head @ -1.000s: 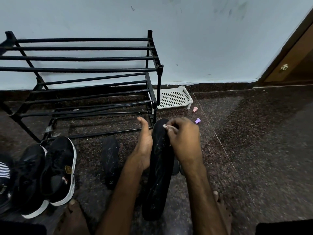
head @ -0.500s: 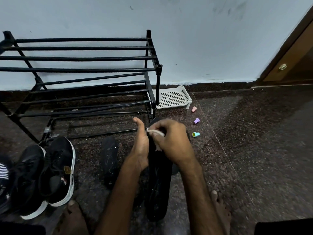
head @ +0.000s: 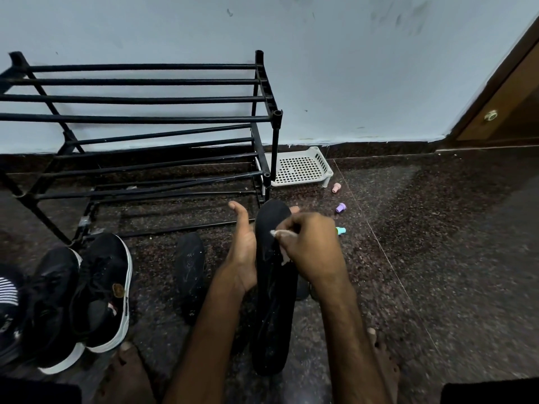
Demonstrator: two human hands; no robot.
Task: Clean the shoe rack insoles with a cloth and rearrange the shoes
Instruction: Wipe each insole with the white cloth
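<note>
Near the middle of the view, the right hand point(head: 312, 246) is closed in a pinch on a small whitish cloth point(head: 281, 234) and presses it on the upper half of a long black insole point(head: 272, 301). The long axis of this insole runs from 6 o'clock, near the person, to 12 o'clock. I judge that the next wipe should follow this line toward 6 o'clock, where pale specks remain.

The left hand point(head: 243, 249) holds the insole from its 9 o'clock side, thumb straight up and fingers curled behind it.

At 9 o'clock from this hand, a second black insole point(head: 191, 269) lies on the dark speckled stone floor point(head: 437, 258). Farther, at 8 o'clock, black sneakers with white soles point(head: 102, 290) stand on the floor, not on the black metal-bar shoe rack point(head: 145, 118) at 11 o'clock. At 1 o'clock sits a white perforated plastic tray point(head: 300, 167). Three small coloured caps point(head: 340, 207) lie outside it, on the floor.
</note>
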